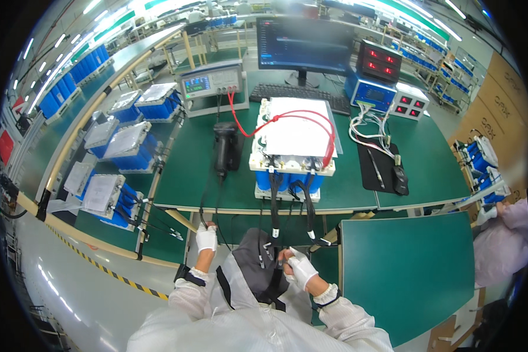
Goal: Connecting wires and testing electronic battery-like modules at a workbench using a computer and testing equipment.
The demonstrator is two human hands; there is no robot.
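My left hand [206, 238], in a white glove, is closed at the table's front edge around a thin black cable [203, 202]. My right hand [301, 267], in a white glove with bare fingertips, is closed in front of my lap. Its fingers pinch at black wires [275, 208] hanging from the battery pack; the exact wire is hard to make out. The battery pack [280, 182] has blue cells between white end plates. A white sheet [296, 129] and a red cable [249, 134] lie on top. More black leads [310, 217] with white tags hang beside my right hand.
A tester [211, 85], barcode scanner [223, 149], monitor [305, 47] and keyboard [299, 92] stand on the green table. Right are a blue meter box [369, 92], white cables and a mouse [399, 180]. Several battery packs [105, 196] line the left shelf. A person's sleeve [504, 234] shows at right.
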